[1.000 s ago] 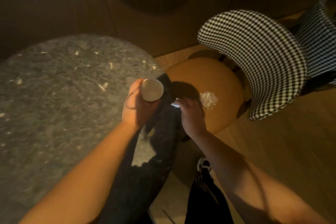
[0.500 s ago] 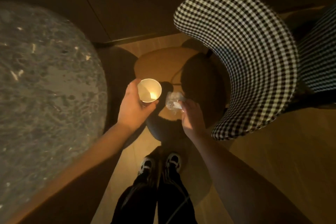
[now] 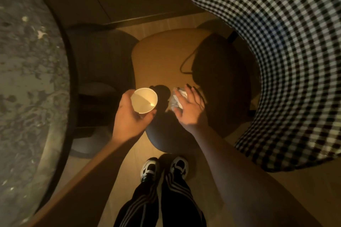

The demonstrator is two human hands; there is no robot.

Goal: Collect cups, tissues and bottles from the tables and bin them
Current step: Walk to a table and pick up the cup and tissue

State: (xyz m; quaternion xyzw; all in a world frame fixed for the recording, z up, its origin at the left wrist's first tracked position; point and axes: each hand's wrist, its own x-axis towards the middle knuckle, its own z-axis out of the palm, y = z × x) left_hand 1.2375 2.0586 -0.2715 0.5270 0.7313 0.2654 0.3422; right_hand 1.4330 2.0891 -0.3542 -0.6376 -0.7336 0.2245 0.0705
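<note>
No legible text, label, brand name, number or sign anywhere in view — dim light throughout. Paper cup (image 3: 144,100) — plain, no print readable on its inside or rim. Crumpled wrapper (image 3: 176,100) shows no readable marking.

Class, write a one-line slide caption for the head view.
Left hand holds a paper cup; right hand grips crumpled wrapping over a chair seat.

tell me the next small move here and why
Probably tuck the crumpled wrapper into the paper cup: the right hand grips the wrapper right beside the empty, upright cup in the left hand, and no bin is in view.
</note>
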